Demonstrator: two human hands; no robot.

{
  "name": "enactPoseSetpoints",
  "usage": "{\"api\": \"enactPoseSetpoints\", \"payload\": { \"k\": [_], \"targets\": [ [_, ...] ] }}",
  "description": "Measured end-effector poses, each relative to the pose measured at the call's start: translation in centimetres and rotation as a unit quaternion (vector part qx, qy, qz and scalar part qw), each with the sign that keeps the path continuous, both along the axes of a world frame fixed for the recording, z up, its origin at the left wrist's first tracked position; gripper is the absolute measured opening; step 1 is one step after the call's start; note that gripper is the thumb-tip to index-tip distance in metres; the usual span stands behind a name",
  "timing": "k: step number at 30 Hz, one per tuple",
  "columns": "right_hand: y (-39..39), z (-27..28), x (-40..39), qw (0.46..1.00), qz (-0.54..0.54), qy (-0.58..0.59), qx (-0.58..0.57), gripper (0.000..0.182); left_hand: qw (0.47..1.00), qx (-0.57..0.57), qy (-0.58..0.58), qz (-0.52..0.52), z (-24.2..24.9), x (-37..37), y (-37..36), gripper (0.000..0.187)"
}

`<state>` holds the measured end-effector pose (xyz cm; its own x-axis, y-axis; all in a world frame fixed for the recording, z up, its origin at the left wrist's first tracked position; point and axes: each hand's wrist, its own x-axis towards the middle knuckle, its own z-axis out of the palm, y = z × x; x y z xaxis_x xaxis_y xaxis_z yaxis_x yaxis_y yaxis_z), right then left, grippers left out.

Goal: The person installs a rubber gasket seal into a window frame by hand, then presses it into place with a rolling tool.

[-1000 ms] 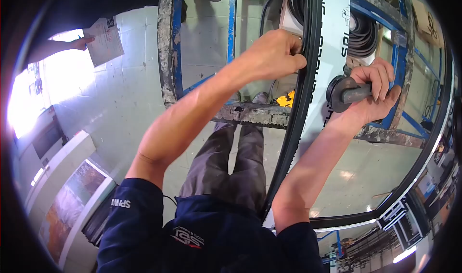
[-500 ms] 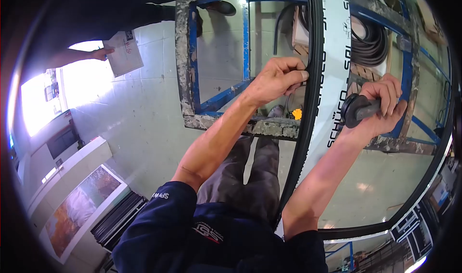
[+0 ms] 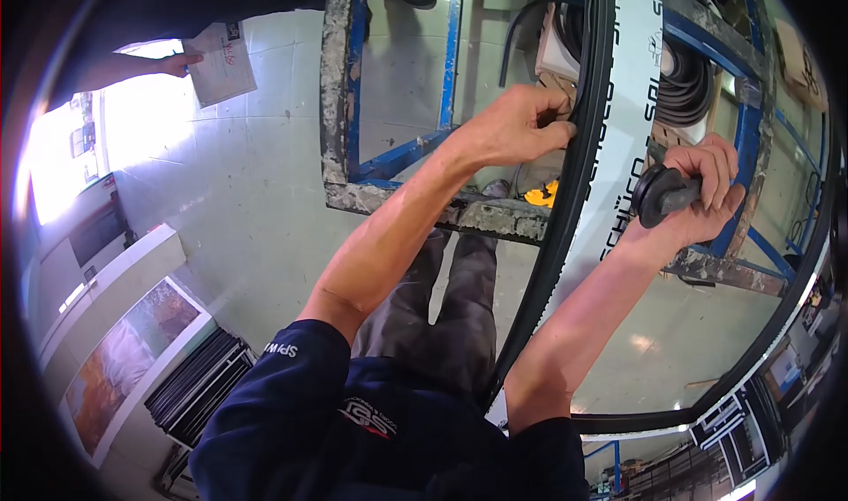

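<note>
I'm watching the left hand (image 3: pixel 517 130) pinching the black gasket (image 3: pixel 579 156) at upper centre, thumb and fingers closing together on it where it is running down the edge of the white frame (image 3: pixel 632 112). The right hand (image 3: pixel 707 192) is sitting at centre right, fist clamping around the handle of the roller (image 3: pixel 658 196), whose dark wheel is pressing against the white frame just beside the gasket. The 2 hands are staying apart, 1 on each side of the frame. The gasket is curving from the top of the picture down to lower centre. Behind it, a blue stand (image 3: pixel 397 161) is showing through the glass. At upper left, another person's hand (image 3: pixel 177 63) is holding a paper (image 3: pixel 221 64).
</note>
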<state>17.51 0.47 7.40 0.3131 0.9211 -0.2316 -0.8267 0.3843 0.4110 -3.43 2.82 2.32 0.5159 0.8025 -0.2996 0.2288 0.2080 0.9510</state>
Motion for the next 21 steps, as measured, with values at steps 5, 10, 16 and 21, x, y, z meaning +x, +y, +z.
{"api": "enactPoseSetpoints", "payload": {
  "k": [5,10,16,21],
  "targets": [
    [0.2,-0.3,-0.3,0.999,0.015,-0.036,-0.003,0.025,0.968,0.194,0.157,-0.003,1.5,0.8,0.5,0.028],
    [0.4,-0.3,-0.8,0.997,0.039,-0.063,-0.013,0.027,0.996,0.069,-0.022,0.053,-0.6,0.7,-0.3,0.028],
    [0.7,0.2,-1.5,0.996,0.035,-0.075,-0.022,0.030,0.995,0.077,-0.044,0.036,-0.2,0.4,-0.3,0.027],
    [0.5,-0.2,-1.1,0.995,0.029,-0.100,0.001,0.024,0.985,-0.058,-0.140,0.080,0.7,0.3,-0.3,0.028]
  ]
}}
